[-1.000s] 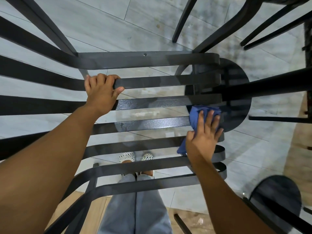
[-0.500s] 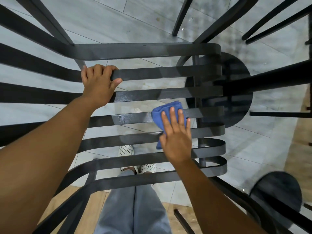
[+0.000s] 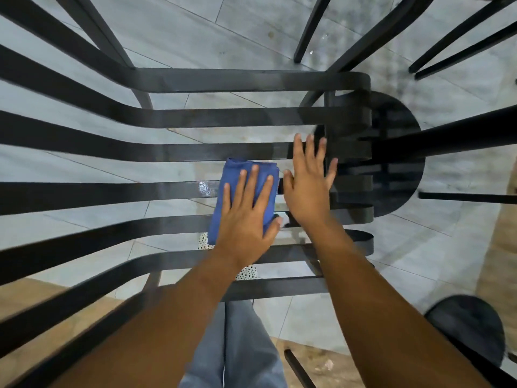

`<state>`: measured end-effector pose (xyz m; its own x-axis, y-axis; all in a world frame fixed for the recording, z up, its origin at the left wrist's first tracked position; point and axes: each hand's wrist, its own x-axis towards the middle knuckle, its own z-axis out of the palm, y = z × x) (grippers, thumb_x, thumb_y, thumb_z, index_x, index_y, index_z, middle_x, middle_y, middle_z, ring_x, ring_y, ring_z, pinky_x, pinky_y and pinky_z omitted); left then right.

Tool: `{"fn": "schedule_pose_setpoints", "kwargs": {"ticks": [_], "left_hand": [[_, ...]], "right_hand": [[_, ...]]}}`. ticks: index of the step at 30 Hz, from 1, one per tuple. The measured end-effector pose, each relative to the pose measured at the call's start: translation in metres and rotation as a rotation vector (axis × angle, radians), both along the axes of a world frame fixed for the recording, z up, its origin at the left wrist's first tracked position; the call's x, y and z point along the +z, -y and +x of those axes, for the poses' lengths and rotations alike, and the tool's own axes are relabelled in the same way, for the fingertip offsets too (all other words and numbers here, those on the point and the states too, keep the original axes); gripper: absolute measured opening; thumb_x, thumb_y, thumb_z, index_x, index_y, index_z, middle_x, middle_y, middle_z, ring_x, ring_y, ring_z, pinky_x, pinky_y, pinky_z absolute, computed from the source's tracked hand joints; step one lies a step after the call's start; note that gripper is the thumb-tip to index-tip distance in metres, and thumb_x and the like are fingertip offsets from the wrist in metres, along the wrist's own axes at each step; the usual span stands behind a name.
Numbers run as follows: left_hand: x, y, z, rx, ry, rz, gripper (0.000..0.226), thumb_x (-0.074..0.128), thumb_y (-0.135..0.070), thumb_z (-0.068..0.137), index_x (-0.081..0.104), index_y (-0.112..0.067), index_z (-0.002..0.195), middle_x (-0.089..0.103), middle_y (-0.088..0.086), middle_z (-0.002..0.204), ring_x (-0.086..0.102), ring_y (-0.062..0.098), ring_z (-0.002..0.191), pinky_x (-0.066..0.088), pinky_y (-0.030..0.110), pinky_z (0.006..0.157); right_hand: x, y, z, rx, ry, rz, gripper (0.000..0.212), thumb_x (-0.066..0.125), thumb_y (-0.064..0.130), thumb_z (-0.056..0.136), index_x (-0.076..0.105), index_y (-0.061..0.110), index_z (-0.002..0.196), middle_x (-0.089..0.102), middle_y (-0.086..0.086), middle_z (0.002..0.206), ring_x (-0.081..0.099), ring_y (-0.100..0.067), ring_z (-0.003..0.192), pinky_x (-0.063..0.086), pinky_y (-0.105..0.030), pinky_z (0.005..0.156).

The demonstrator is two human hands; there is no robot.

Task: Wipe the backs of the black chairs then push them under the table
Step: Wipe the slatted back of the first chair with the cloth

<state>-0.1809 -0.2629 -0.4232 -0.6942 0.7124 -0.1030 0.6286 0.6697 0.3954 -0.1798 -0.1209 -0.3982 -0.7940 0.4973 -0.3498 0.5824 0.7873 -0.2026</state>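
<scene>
From the head view, the left hand (image 3: 247,219) lies flat with straight, spread fingers (image 3: 253,182) pressing a folded blue cloth (image 3: 240,189) against the horizontal slats of the black metal chair back (image 3: 251,119). The cloth shows past the fingertips on the far side and along the outer edge of the little finger, spanning two slats (a small wet-looking glint sits on the slat just beyond that finger). The thumb reaches off the cloth's near corner toward the other hand.

The right hand (image 3: 307,191) is just beside the left, apart from the cloth, its fingers straight, fanned out and holding nothing; it is blurred, so whether it touches the slats cannot be told. Beyond its fingertips the slats curve round into their rounded ends, and past those lies a dark round chair seat (image 3: 397,163).

Under both wrists, through the slats, grey trousers (image 3: 240,345) and a dotted white shoe (image 3: 246,271) show above the pale tiled floor (image 3: 195,29). A second dark round seat (image 3: 470,329) sits at the lower right.
</scene>
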Motion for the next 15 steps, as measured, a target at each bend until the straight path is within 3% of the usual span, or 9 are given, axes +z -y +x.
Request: {"fn": "schedule_pose_setpoints", "kwargs": {"ticks": [3, 6, 8, 11, 15], "left_hand": [[-0.011, -0.005, 0.006, 0.05, -0.044, -0.082, 0.075, 0.033, -0.061, 0.088, 0.026, -0.015, 0.147, 0.021, 0.015, 0.153, 0.014, 0.034, 0.142, 0.003, 0.05, 0.113], [-0.012, -0.024, 0.005, 0.041, -0.085, -0.152, 0.061, 0.027, -0.05, 0.093, 0.026, -0.017, 0.145, 0.03, 0.009, 0.151, 0.024, 0.032, 0.14, 0.009, 0.05, 0.113], [-0.008, -0.041, 0.002, 0.057, -0.07, -0.168, 0.055, 0.028, -0.04, 0.091, 0.036, -0.018, 0.142, 0.044, 0.005, 0.143, 0.035, 0.03, 0.135, 0.014, 0.048, 0.111], [-0.008, -0.047, -0.005, 0.102, -0.05, -0.088, 0.047, 0.035, -0.034, 0.087, 0.049, -0.019, 0.13, 0.057, 0.003, 0.121, 0.044, 0.026, 0.117, 0.017, 0.044, 0.108], [-0.013, -0.022, -0.019, 0.074, -0.076, -0.023, 0.042, 0.041, -0.039, 0.09, 0.052, -0.02, 0.126, 0.058, 0.002, 0.111, 0.044, 0.023, 0.106, 0.023, 0.042, 0.103]], "right_hand": [[-0.013, -0.01, 0.004, 0.081, 0.012, 0.046, 0.057, 0.03, 0.033, 0.099, 0.009, 0.02, 0.151, 0.001, -0.002, 0.159, -0.004, -0.021, 0.146, -0.006, -0.047, 0.114], [-0.015, -0.019, 0.01, 0.156, -0.001, 0.108, 0.06, 0.011, 0.044, 0.094, 0.013, 0.023, 0.15, 0.009, -0.002, 0.158, 0.002, -0.021, 0.146, -0.004, -0.044, 0.114], [-0.014, -0.025, 0.011, 0.171, -0.005, 0.112, 0.057, 0.01, 0.038, 0.095, 0.015, 0.023, 0.15, 0.013, -0.002, 0.158, 0.005, -0.021, 0.146, -0.001, -0.043, 0.114], [-0.016, -0.027, 0.011, 0.176, -0.045, 0.142, 0.051, 0.027, 0.023, 0.097, 0.023, 0.023, 0.149, 0.023, -0.005, 0.155, 0.011, -0.024, 0.145, 0.004, -0.045, 0.114], [-0.018, -0.022, 0.011, 0.165, -0.059, 0.217, 0.057, 0.017, 0.026, 0.091, 0.027, 0.022, 0.147, 0.031, -0.008, 0.152, 0.019, -0.028, 0.143, 0.011, -0.047, 0.114]]}}
